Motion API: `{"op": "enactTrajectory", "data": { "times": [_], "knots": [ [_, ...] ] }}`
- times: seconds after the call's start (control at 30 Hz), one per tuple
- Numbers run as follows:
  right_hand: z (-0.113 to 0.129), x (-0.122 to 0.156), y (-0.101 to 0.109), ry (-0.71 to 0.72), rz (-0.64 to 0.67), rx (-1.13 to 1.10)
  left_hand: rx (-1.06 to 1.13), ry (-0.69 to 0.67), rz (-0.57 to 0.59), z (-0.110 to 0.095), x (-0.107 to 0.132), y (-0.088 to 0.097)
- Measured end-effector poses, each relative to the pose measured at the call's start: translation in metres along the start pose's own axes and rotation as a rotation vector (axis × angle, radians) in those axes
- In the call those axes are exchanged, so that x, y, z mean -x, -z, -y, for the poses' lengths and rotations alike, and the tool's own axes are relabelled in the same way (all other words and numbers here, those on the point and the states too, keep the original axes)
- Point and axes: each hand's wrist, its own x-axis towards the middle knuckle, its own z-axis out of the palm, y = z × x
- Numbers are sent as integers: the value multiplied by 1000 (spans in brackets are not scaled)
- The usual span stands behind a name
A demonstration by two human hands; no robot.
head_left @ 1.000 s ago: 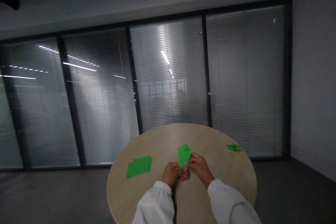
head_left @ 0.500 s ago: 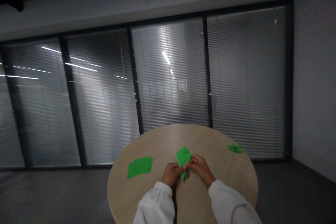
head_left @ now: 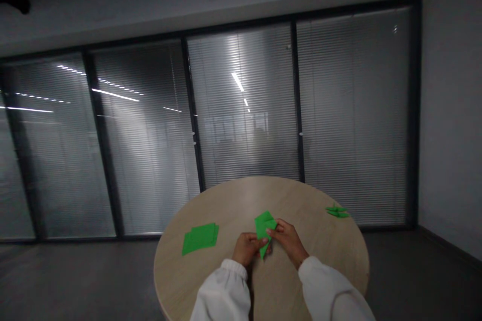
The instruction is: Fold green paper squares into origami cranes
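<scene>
A folded piece of green paper [head_left: 264, 223], kite-shaped with its narrow point toward me, is held above the near middle of the round table. My left hand [head_left: 246, 248] grips its lower left part, thumb on top and the other fingers partly hidden beneath. On the paper's right edge, my right hand [head_left: 289, 239] pinches with thumb and fingers. Left of my hands lies a small stack of flat green paper sheets [head_left: 201, 236], slightly fanned. Folded green paper pieces [head_left: 337, 211] with pointed ends rest near the table's right edge.
The round wooden table [head_left: 211, 281] has a pale top. Behind it stands a glass partition [head_left: 244, 150] with blinds and dark frames. A grey wall [head_left: 450, 110] is on the right, and grey floor [head_left: 94, 281] surrounds the table.
My right thumb has moved up a little on the paper's right side, and the paper has shifted slightly right. My left hand keeps its grip almost unmoved.
</scene>
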Motion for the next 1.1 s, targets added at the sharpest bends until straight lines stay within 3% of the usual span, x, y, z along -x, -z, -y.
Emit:
{"op": "enactTrajectory", "data": {
  "times": [0.67,1.1],
  "knots": [
    [3,2,0,3,15,-15,40,15,10,5,-2,1],
    [-8,-3,1,2,41,-11,52,10,16,10,-7,1]
  ]
}}
